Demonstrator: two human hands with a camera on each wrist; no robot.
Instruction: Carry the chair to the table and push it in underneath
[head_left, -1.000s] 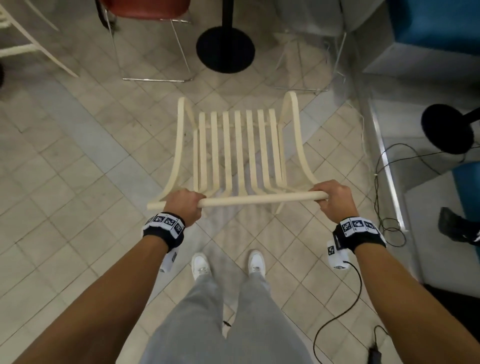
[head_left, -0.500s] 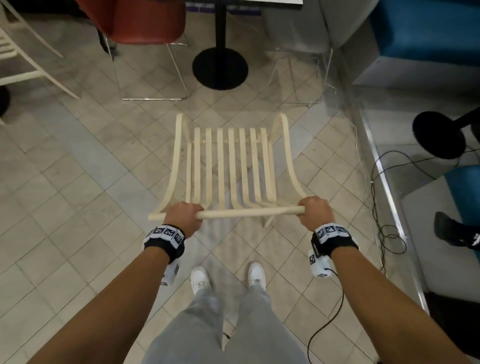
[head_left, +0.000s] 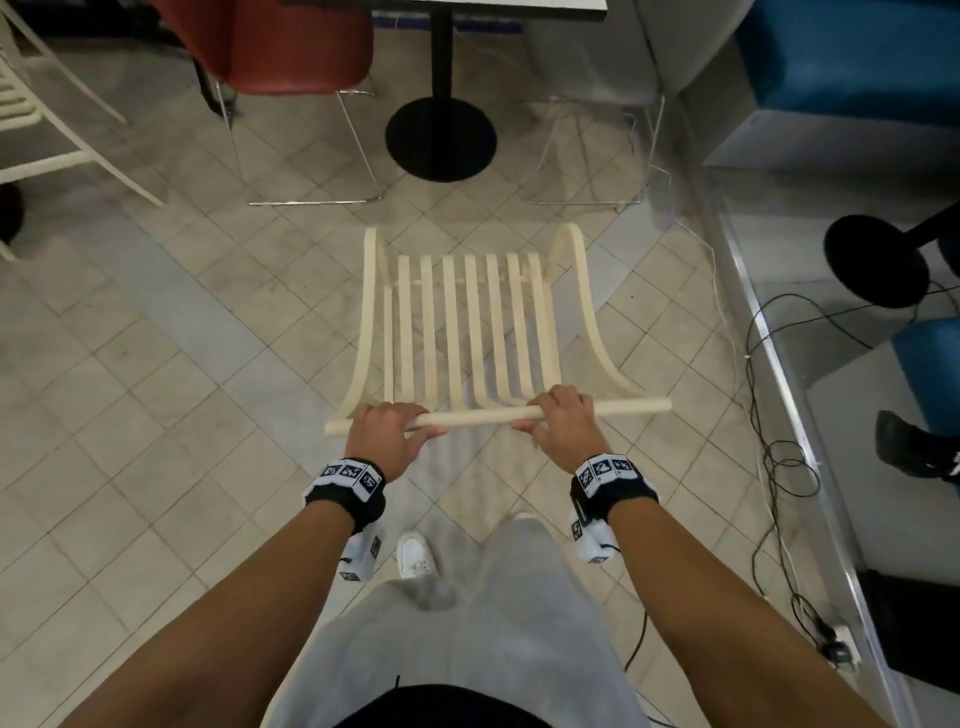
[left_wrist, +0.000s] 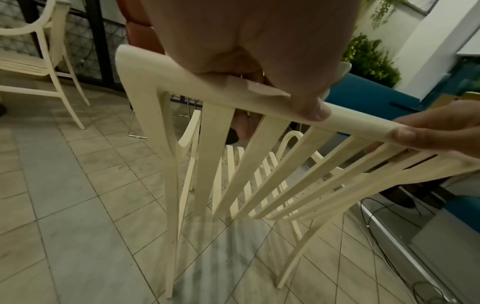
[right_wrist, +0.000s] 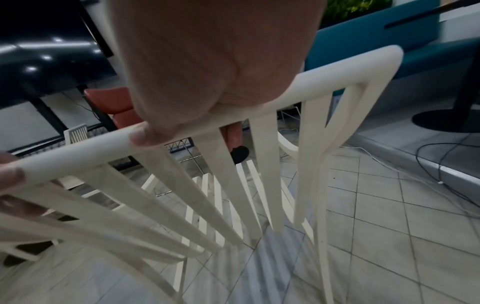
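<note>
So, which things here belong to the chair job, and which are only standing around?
Belong:
cream slatted chair
left hand and right hand, gripping its top rail
table ahead

Only around:
red chair
blue seating
floor cables

There are no words, numbers or brand names to read here. The only marks are black-and-white square patterns on the left wrist band (head_left: 347, 474) and the right wrist band (head_left: 607, 469), and they are not letters.
</note>
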